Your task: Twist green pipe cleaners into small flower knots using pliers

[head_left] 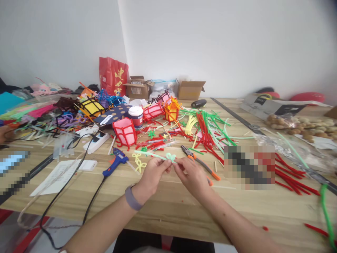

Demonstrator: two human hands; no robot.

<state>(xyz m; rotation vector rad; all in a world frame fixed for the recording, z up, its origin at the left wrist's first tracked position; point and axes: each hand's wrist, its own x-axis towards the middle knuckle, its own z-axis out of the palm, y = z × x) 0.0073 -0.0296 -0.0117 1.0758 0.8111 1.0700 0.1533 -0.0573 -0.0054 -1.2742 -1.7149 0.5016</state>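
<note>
A pale green pipe cleaner (170,157) bent into small loops sits between my two hands, and its straight tail runs off to the left. My left hand (157,172) pinches it from the left, thumb and forefinger closed. From the other side my right hand (191,174) grips it with closed fingertips. Just left of my left hand lie yellow pipe-cleaner loops (139,162). Pliers with orange and grey handles (201,163) rest behind and beside my right hand. A blue glue gun (116,161) lies further left.
Red lantern shapes (124,132), a lidded paper cup (136,116) and loose green pipe cleaners (217,123) crowd the table's middle. Black cables (59,189) cross the left front edge from a white power strip (97,142). Another person's hand (6,133) shows at far left. Red pipe cleaners (295,177) lie right.
</note>
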